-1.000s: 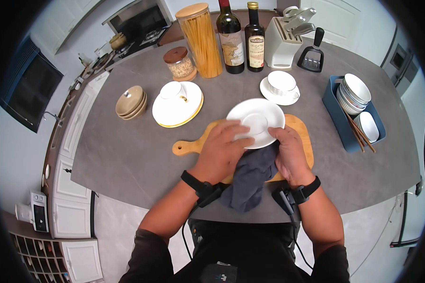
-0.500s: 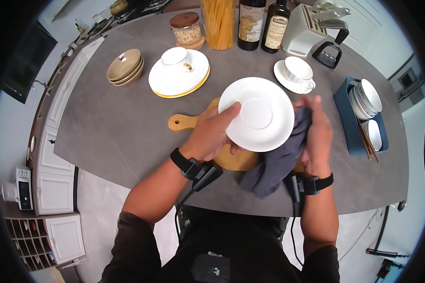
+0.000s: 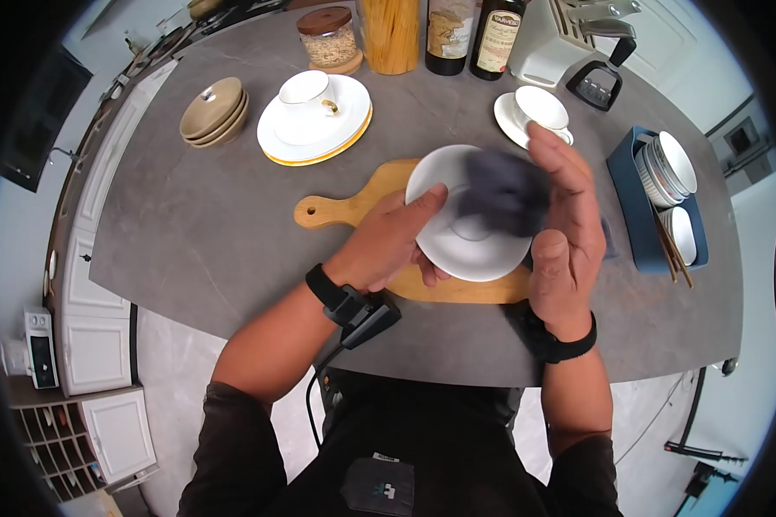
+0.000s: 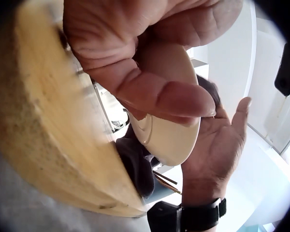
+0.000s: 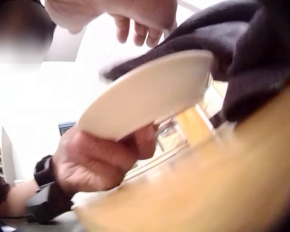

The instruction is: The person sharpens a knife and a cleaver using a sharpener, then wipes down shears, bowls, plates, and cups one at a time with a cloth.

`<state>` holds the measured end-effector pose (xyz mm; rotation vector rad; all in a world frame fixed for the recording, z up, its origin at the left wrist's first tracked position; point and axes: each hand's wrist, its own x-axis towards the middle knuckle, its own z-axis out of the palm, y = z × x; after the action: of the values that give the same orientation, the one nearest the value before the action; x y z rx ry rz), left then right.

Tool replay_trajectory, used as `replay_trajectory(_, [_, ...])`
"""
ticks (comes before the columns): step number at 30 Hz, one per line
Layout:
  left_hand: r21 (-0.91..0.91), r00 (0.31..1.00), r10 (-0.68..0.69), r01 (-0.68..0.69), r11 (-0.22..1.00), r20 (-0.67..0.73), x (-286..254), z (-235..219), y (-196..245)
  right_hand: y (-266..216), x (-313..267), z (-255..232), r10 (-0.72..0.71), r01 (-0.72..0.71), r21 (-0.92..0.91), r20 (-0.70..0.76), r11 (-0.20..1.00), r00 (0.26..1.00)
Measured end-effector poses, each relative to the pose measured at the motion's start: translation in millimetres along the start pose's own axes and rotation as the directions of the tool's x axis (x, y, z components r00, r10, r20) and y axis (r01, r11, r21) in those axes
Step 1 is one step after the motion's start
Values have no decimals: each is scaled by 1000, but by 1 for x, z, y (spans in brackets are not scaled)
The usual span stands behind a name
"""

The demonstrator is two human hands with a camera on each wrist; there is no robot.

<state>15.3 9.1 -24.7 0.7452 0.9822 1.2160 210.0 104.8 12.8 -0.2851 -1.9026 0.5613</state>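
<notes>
My left hand [image 3: 384,241] grips a white saucer [image 3: 474,257] by its left rim, thumb on the upper face and fingers beneath. Over the saucer's upper right part lies a dark grey cloth [image 3: 504,194], blurred by motion. My right hand [image 3: 569,228] is just right of the saucer, fingers straight and thumb apart, the cloth against it and partly behind it. The left wrist view shows the saucer [image 4: 171,140] edge-on past my thumb. In the right wrist view the cloth [image 5: 261,58] hangs over the saucer's edge. Below is a wooden cutting board [image 3: 457,291].
Brown bowls [image 3: 220,108] and white plates [image 3: 276,129] with a cup [image 3: 306,90] stand at left. Another cup [image 3: 541,108] on a saucer is beyond my right hand. A blue bin [image 3: 634,207] at right holds bowls and chopsticks. Jars, bottles and a knife block [image 3: 547,47] line the back.
The saucer passed from both hands to my left hand alone, which now grips its left side. The cloth moved from under the saucer to its right, then over its upper face.
</notes>
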Motion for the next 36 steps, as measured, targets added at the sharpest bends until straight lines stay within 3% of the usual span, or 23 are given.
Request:
replay_trajectory(1, [-17,999,14,-15,1000,-42,-2,0,1,1,0,4,64,-47,173,-94,984,994])
replay_trajectory(2, [-22,999,12,-13,1000,-44,-1,-1,1,0,0,0,67,-51,172,-89,984,994])
replay_trajectory(3, [-23,997,38,-40,999,-61,-1,-2,3,0,0,-7,246,-218,151,-196,964,949])
replay_trajectory(4, [-20,995,62,-64,998,-81,-2,-4,4,1,0,-12,410,-381,151,-304,912,860])
replay_trajectory(5, [-20,994,61,-63,998,-87,-2,-6,2,7,0,-11,371,-409,-85,-289,908,883])
replay_trajectory(6, [27,991,90,-88,996,-101,-1,-6,0,6,-3,-8,374,-413,-84,-291,907,881])
replay_trajectory(8, [74,988,115,-108,991,-102,2,-1,-1,-1,-5,2,491,-484,-404,-95,776,866])
replay_trajectory(9, [109,984,142,-130,986,-109,1,2,-2,3,-9,6,415,-379,-476,-32,793,909])
replay_trajectory(14, [219,975,196,-170,961,-104,-4,4,-2,9,-12,17,397,-323,-446,82,835,914])
replay_trajectory(16, [235,990,135,-124,964,-31,-6,1,-1,20,-12,14,456,-426,-392,-19,816,890])
replay_trajectory(21, [220,987,158,-146,965,-39,-5,12,-3,30,-11,7,462,-454,-443,-97,773,882])
replay_trajectory(23, [223,985,170,-157,962,-39,-4,12,-4,25,-12,13,260,-295,-491,-141,819,955])
replay_trajectory(24, [210,989,149,-144,967,-12,-4,11,-5,24,-12,14,259,-294,-492,-139,820,956])
replay_trajectory(26, [195,991,133,-133,972,12,-5,10,-8,23,-11,18,83,-25,-491,97,871,992])
replay_trajectory(28, [122,990,139,-136,983,-17,-6,10,-11,16,-11,27,75,-7,-413,148,911,986])
replay_trajectory(30, [158,987,144,-131,979,-74,-3,5,-12,3,-11,31,46,14,-203,289,979,956])
replay_trajectory(31, [210,958,260,-232,950,-120,4,-1,-14,0,-15,34,48,-9,-127,311,992,949])
replay_trajectory(32, [265,914,374,-326,907,-158,7,-5,-15,-2,-16,33,47,-8,-125,309,992,950])
replay_trajectory(34, [277,916,361,-306,911,-177,4,-8,-14,-3,-17,30,70,-21,-127,390,992,918])
replay_trajectory(36, [290,895,379,-308,906,-234,3,-5,-10,-1,-19,26,86,-18,-177,382,984,920])
